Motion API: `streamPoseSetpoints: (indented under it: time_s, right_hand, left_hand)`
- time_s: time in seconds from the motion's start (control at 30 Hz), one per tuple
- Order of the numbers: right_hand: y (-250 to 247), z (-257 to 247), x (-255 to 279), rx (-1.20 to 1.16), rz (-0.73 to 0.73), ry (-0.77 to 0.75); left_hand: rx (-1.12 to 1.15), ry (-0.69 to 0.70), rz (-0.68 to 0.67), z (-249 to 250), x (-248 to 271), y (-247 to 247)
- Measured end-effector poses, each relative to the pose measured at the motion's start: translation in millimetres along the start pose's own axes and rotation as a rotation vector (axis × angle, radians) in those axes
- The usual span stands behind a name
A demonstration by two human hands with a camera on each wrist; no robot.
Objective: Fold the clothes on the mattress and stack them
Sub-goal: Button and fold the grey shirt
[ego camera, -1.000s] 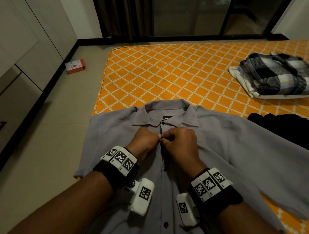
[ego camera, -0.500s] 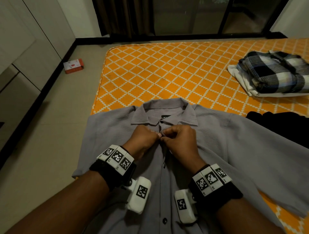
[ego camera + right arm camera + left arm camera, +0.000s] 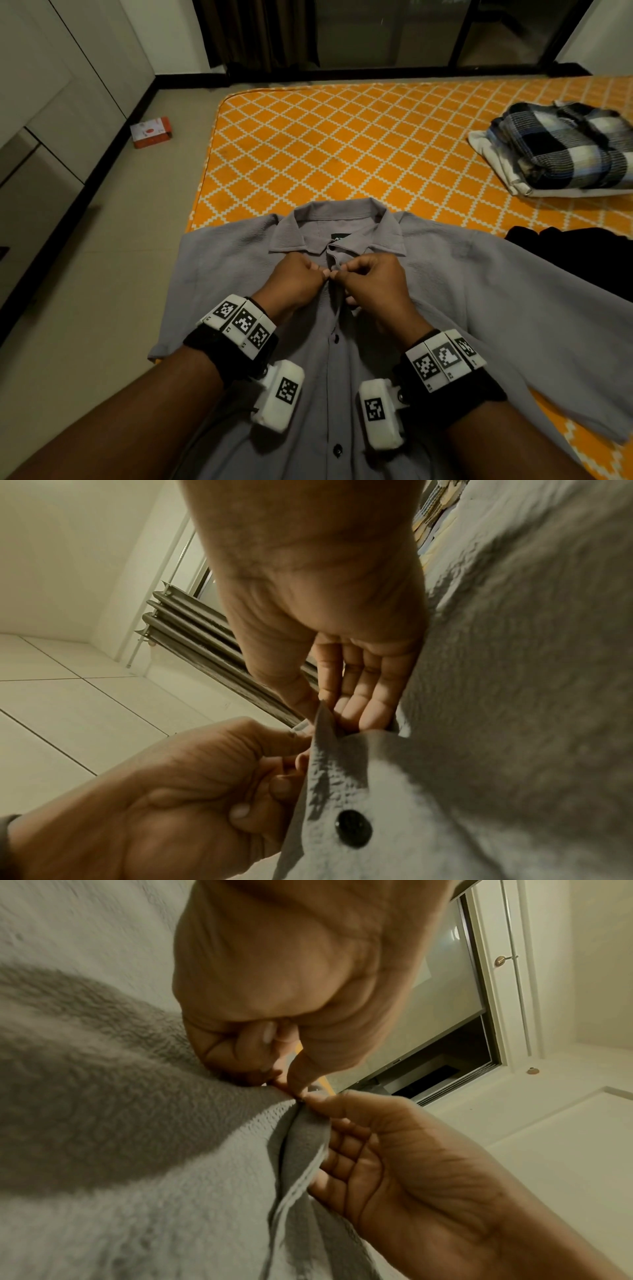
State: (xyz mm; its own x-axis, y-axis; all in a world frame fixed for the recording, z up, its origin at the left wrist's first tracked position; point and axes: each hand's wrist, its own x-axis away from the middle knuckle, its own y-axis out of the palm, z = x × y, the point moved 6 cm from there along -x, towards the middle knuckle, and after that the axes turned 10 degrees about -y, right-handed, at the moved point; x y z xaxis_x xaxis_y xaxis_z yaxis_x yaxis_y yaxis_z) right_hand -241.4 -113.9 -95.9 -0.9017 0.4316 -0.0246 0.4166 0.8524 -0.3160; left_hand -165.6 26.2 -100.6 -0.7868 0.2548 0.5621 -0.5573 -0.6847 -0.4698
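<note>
Head view: a gray button-up shirt (image 3: 462, 308) lies face up at the near corner of the orange-patterned mattress (image 3: 342, 144). The left hand (image 3: 294, 284) and right hand (image 3: 373, 287) meet just below the collar, fingers curled and pinching the placket edges. A folded plaid shirt (image 3: 565, 150) tops a white garment (image 3: 493, 161) at far right; a black garment (image 3: 582, 253), cut off by the frame, touches the gray sleeve. A red-and-white box (image 3: 150, 132) sits on the floor.

Left wrist view: the left hand (image 3: 274, 993) and right hand (image 3: 411, 1164) nip the fabric edge; whatever they pinch is hidden.

Right wrist view: the right hand (image 3: 325, 628) lifts the placket; a black button (image 3: 353, 829) shows below.

Compared with a second ago, both hands sit slightly closer to the collar.
</note>
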Motion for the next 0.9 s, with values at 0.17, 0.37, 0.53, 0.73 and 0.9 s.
streamPoseSetpoints:
  time_s: [0.17, 0.37, 0.53, 0.73, 0.9]
  right_hand:
    - [-1.1, -0.3, -0.7, 0.051, 0.024, -0.040]
    - [-1.3, -5.1, -3.5, 0.163, -0.047, -0.100]
    - [-1.1, -10.5, -3.5, 0.179, -0.049, -0.126]
    - [-0.2, -9.8, -1.6, 0.176, -0.039, -0.138]
    - [4.7, -17.5, -0.6, 0.327, -0.026, -0.284]
  left_hand:
    - [0.011, 0.011, 0.008, 1.5, 2.1, -0.4]
    - [0.062, -0.014, -0.026, -2.7, 2.0, 0.1]
    - [0.114, -0.031, -0.043, -5.6, 0.1, -0.2]
    - [0.094, 0.044, 0.084, -2.9, 3.8, -1.8]
    - [0.157, 0.022, 0.119, -6.1, 4.0, 0.1]
